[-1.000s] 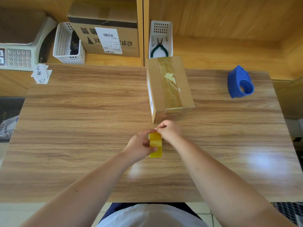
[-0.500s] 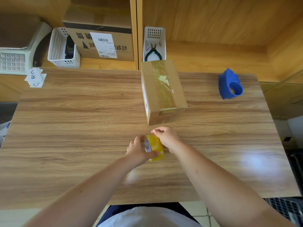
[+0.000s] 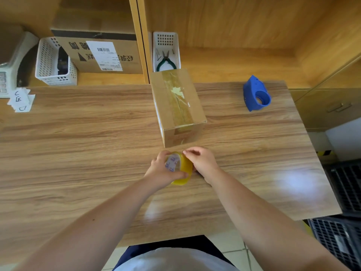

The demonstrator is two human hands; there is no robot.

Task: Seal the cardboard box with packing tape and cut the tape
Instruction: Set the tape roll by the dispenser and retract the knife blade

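Roll turned since 0.5 s ago: tape roll now shows more of its printed core face, hands at approx same spot just in front of the box. Left hand fingers wrapped around the roll from the left, thumb across the near rim, holding it just above the surface. Right hand fingers narrow, tips pinched at the roll's top outer edge; can't tell if a tape end is actually caught. Roll is yellow-ish, tilted w/ core facing left/up. Cardboard box sits just beyond the hands, not touching them, long axis running away from the person, old tape strip down the top seam and over the near end face. Blue tape dispenser lies well apart to the right, near the far edge of the surface. Behind box: white basket w/ green-handled pliers on the shelf.
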